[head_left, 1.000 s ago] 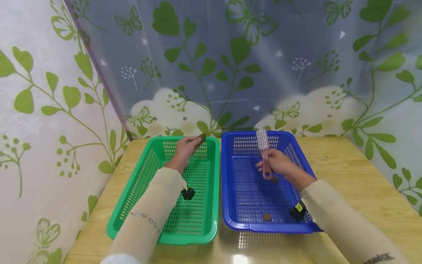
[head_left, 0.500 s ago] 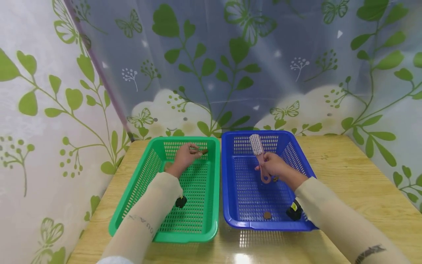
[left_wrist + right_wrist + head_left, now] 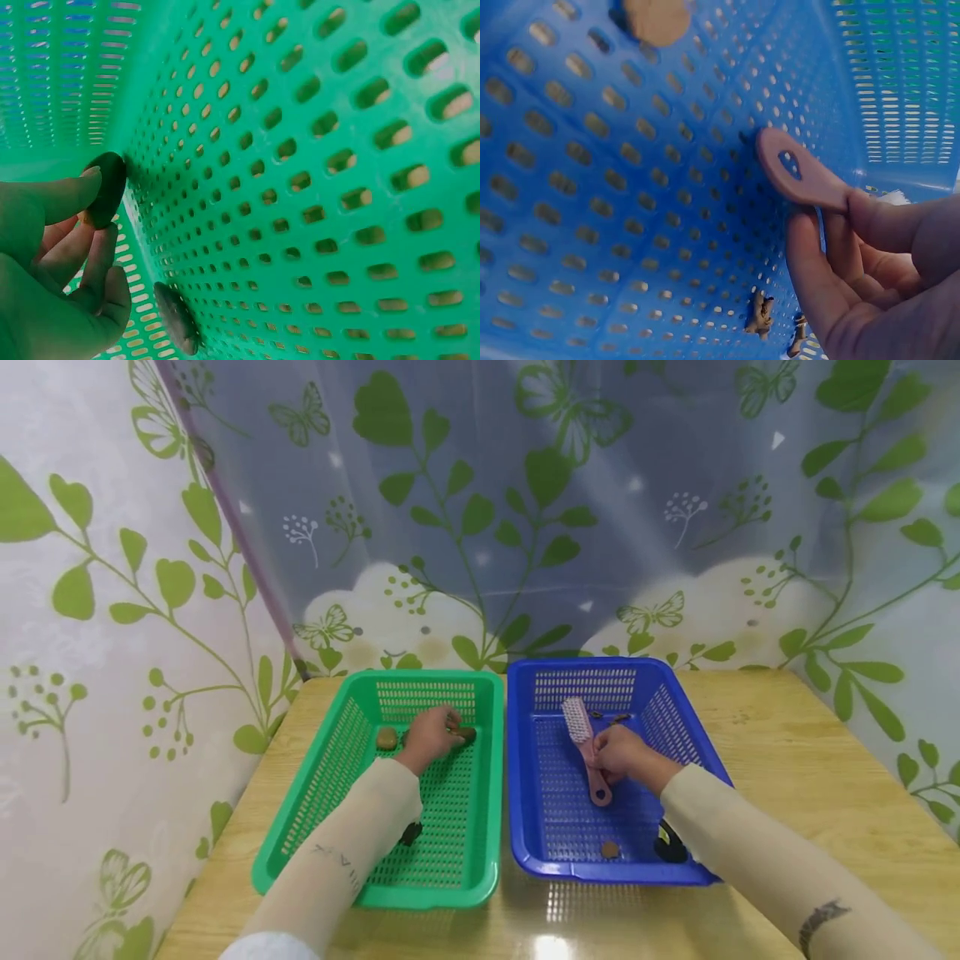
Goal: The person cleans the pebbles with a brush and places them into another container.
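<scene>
My left hand (image 3: 432, 737) is low inside the green basket (image 3: 491, 827), near its back wall. Between thumb and fingers it pinches a dark, flat, smooth stone (image 3: 111, 189), held on edge. Another dark stone (image 3: 176, 319) lies below, by the basket wall, and a tan round stone (image 3: 386, 738) rests left of the hand. In the blue basket (image 3: 517, 827), my right hand (image 3: 621, 753) grips a pink scrub brush (image 3: 577, 720) around its handle. Its pale bristles face up toward the back, and the holed handle end (image 3: 799, 169) points toward me, close over the basket floor.
Small brown twig-like pieces (image 3: 760, 315) lie at the blue basket's back, and a flat brown round piece (image 3: 611, 850) near its front. Both baskets stand side by side on a wooden table (image 3: 787, 752). A leaf-patterned curtain (image 3: 480, 527) hangs behind.
The left hand has lowered the dark stone from near the rim toward the green basket's floor, uncovering the tan stone. The right hand has lowered the brush into the blue basket, tilting it leftward.
</scene>
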Tool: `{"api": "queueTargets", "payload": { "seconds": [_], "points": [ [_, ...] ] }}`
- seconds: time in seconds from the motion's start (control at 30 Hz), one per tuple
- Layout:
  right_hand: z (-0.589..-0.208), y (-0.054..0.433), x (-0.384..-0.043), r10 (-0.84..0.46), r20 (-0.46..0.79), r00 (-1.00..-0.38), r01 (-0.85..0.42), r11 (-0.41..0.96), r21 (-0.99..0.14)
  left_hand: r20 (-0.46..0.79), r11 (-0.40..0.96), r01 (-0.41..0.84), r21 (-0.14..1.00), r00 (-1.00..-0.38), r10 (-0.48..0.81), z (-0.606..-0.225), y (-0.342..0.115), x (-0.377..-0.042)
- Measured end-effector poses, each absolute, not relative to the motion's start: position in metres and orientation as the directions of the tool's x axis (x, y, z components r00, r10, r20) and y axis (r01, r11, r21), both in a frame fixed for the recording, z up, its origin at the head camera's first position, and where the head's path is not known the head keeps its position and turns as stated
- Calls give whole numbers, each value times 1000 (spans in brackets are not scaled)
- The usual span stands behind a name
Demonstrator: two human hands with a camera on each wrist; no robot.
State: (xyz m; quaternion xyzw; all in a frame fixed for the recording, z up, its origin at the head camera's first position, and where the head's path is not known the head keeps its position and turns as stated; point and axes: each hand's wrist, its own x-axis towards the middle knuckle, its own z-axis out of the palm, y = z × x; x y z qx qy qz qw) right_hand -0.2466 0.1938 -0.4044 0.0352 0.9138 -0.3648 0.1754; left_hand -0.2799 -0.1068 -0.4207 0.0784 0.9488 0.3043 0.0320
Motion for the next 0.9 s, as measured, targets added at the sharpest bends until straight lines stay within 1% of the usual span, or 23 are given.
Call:
{"api": "queueTargets", "payload": {
  "seconds": [0.13, 0.23, 0.4, 0.53, 0.6, 0.73, 0.8, 0.9],
  "points": [
    [-406, 194, -250, -44, -386, -921, 228, 743, -630, -9, 798, 163, 580, -978, 206, -422, -104, -282],
    [-409, 194, -251, -46, -423, -905, 254, 740, -623, -2, 807, 168, 566, -979, 205, -425, -102, -282],
    [-415, 193, -251, -23, -465, -885, 298, 740, -603, 6, 839, 167, 518, -982, 191, -431, -99, -280],
    [-414, 193, -254, 17, -468, -884, 311, 768, -560, -2, 861, 185, 475, -978, 211, -429, -98, -284],
    [-413, 193, -255, 24, -463, -886, 302, 787, -537, -30, 867, 182, 463, -975, 221, -426, -97, -286],
    [-415, 194, -253, -1, -433, -901, 241, 829, -504, -101, 868, 171, 466, -964, 244, -421, -99, -284],
    [-415, 194, -251, -13, -402, -916, 200, 853, -482, -115, 869, 174, 463, -960, 254, -417, -100, -282],
    [-412, 195, -247, -43, -337, -940, 126, 878, -461, -106, 873, 179, 454, -962, 252, -410, -102, -282]
  ]
}}
